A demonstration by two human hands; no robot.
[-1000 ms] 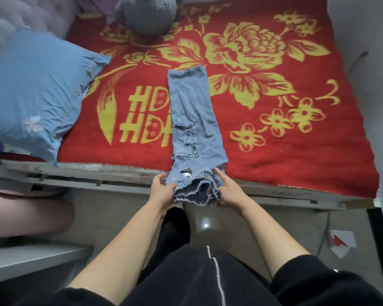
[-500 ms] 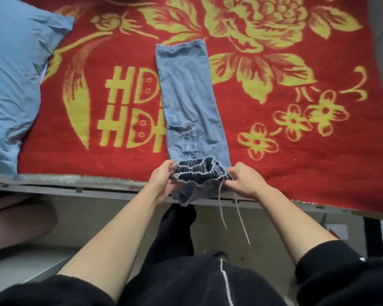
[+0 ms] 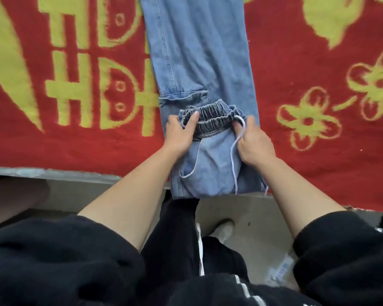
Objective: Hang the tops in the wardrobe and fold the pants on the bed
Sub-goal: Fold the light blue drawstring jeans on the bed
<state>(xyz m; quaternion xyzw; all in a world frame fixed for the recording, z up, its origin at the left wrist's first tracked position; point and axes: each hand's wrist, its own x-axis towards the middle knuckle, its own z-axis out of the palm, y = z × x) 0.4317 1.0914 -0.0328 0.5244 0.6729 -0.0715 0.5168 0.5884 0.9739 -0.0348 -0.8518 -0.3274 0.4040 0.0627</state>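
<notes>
My left hand (image 3: 179, 136) pinches the left end of the gathered waistband (image 3: 212, 114) of pale blue jeans (image 3: 199, 51), thumb on top. My right hand (image 3: 255, 145) grips its right end, thumb tucked in. The jeans lie lengthwise on a red and yellow blanket (image 3: 75, 142), with the waist folded over at the near edge and the drawstring (image 3: 233, 155) trailing.

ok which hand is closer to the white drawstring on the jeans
Right. The drawstring lies against the thumb of the right hand and trails down beside it; the left hand grips the opposite end of the waistband, apart from the cord.
</notes>
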